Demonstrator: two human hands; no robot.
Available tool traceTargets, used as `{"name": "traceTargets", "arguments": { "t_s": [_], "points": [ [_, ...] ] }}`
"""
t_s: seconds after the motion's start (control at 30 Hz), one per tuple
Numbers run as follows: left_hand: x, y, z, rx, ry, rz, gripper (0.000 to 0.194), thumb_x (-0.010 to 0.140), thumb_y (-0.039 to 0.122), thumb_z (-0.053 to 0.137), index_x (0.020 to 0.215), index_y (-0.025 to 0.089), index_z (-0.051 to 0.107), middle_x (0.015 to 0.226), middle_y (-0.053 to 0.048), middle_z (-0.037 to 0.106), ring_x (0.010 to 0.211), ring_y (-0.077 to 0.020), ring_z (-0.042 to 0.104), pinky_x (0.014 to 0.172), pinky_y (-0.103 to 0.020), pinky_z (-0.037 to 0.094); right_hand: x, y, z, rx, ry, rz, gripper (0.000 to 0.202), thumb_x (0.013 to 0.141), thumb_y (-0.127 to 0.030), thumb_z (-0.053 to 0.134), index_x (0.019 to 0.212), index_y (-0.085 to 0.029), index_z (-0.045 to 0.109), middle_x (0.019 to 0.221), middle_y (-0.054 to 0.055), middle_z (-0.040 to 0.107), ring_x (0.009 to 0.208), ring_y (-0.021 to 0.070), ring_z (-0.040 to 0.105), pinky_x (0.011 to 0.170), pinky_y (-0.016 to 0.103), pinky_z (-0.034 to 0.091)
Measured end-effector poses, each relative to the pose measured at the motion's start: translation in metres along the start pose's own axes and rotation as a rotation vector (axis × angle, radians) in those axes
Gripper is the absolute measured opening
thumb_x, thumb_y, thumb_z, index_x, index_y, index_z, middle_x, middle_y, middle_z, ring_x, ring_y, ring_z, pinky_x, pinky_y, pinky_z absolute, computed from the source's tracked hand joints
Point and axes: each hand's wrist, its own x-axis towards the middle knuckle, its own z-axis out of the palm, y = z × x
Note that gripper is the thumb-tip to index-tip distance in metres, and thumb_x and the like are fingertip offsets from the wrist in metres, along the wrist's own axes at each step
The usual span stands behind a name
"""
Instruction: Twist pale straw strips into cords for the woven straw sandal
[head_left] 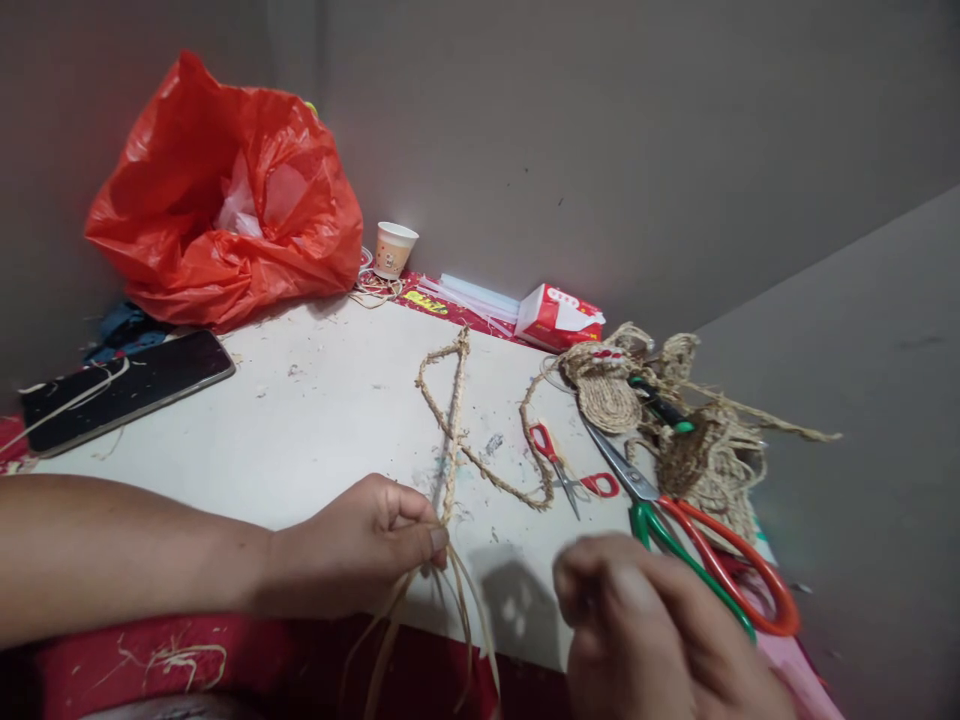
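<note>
A pale braided straw cord [454,430] runs up the white board [330,400] from my left hand [397,535], whose thumb and fingers pinch its lower end. Loose straw strands [466,610] fan out below that pinch. The darker part of the cord [504,487] loops to the right across the board. My right hand [637,620] is raised near the camera at the lower right, blurred, with fingers curled; whether it holds anything is too smeared to tell. Small red-handled scissors [574,475] lie beyond it, and large scissors with green and orange handles [660,500] lie beside it.
At the back left stands an open red plastic bag [300,225], with a black phone [135,390] in front. A paper cup [394,250], a red tissue pack [559,318] and clear plastic strips line the back edge. Coiled straw braids [611,400] are heaped at the right.
</note>
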Motion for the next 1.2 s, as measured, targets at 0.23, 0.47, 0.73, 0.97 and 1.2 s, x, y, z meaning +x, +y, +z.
{"name": "traceTargets", "arguments": {
  "t_s": [0.23, 0.47, 0.73, 0.97, 1.2],
  "points": [
    [0.003, -0.002, 0.003, -0.073, -0.094, 0.029, 0.038, 0.079, 0.050, 0.056, 0.072, 0.013, 0.055, 0.062, 0.001, 0.053, 0.053, -0.0067, 0.043, 0.056, -0.021, 0.036, 0.025, -0.012, 0.041, 0.539, -0.423, 0.329, 0.039, 0.081, -0.050, 0.060, 0.104, -0.018, 0.059, 0.065, -0.001, 0.053, 0.055, 0.0119, 0.049, 0.062, 0.026, 0.044],
    [0.003, -0.003, -0.001, 0.056, -0.085, 0.009, 0.034, 0.079, 0.047, 0.055, 0.071, 0.014, 0.051, 0.060, 0.004, 0.045, 0.055, -0.0070, 0.037, 0.050, -0.020, 0.027, 0.031, -0.012, 0.022, 0.293, -0.603, 0.255, 0.023, 0.088, -0.041, 0.053, 0.089, -0.019, 0.059, 0.070, -0.002, 0.050, 0.057, 0.0098, 0.038, 0.050, 0.020, 0.030],
    [0.000, 0.010, -0.004, 0.495, -0.093, 0.073, 0.026, 0.086, 0.033, 0.041, 0.075, 0.015, 0.058, 0.064, 0.003, 0.048, 0.058, -0.0086, 0.039, 0.055, -0.021, 0.030, 0.039, -0.008, 0.018, 0.121, -0.623, 0.215, 0.022, 0.090, -0.023, 0.040, 0.070, -0.019, 0.049, 0.063, -0.003, 0.042, 0.055, 0.0094, 0.036, 0.050, 0.020, 0.029],
    [-0.002, 0.022, -0.006, 1.020, 0.015, 0.270, 0.028, 0.089, 0.025, 0.037, 0.064, 0.016, 0.049, 0.055, 0.003, 0.044, 0.049, -0.0075, 0.034, 0.049, -0.021, 0.025, 0.038, 0.010, 0.035, 0.398, -0.570, 0.271, 0.048, 0.091, -0.052, 0.041, 0.057, -0.020, 0.034, 0.048, -0.007, 0.028, 0.044, 0.0068, 0.018, 0.042, 0.023, 0.015],
    [-0.019, 0.016, -0.004, 1.434, -0.005, 0.351, 0.014, 0.075, 0.008, 0.047, 0.080, 0.019, 0.054, 0.064, 0.003, 0.059, 0.045, -0.0100, 0.040, 0.046, -0.024, 0.023, 0.025, 0.016, 0.050, 0.577, -0.354, 0.387, 0.041, 0.088, -0.048, 0.051, 0.063, -0.016, 0.051, 0.045, -0.009, 0.028, 0.042, 0.0059, 0.019, 0.042, 0.022, 0.015]
  ]
}}
